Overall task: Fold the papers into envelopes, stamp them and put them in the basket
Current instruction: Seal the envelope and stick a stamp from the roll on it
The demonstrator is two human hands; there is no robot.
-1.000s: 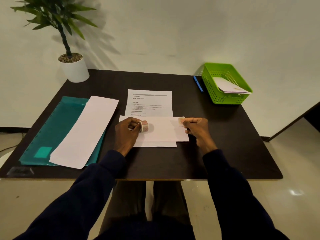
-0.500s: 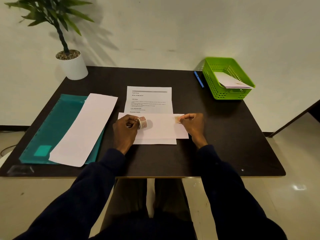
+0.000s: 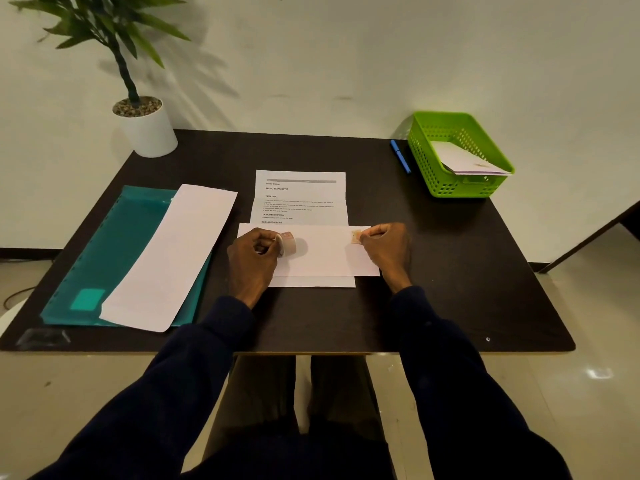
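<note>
Envelope (image 3: 322, 256), folded from white paper, lies flat in the middle of the dark table (image 3: 450, 271), near the front edge. It rests across the lower part of a printed sheet (image 3: 300, 199). The left hand (image 3: 252, 263) has its fingers curled around a small roll of stamps (image 3: 288, 242) and holds it on the left end of the envelope. The right hand (image 3: 387, 247) has its fingers bent, and the fingertips pinch a single stamp (image 3: 356, 236) that lies at the upper right corner of the envelope. The green basket (image 3: 450, 190) stands at the far right corner of the table, well apart from the hands, and a finished envelope (image 3: 465, 161) already leans inside it. A blue pen (image 3: 400, 156) lies just beside the basket. On the left there is a teal folder (image 3: 114, 244) with a long white paper (image 3: 173, 254) on top. A potted plant (image 3: 147, 129) stands at the far left corner.
</note>
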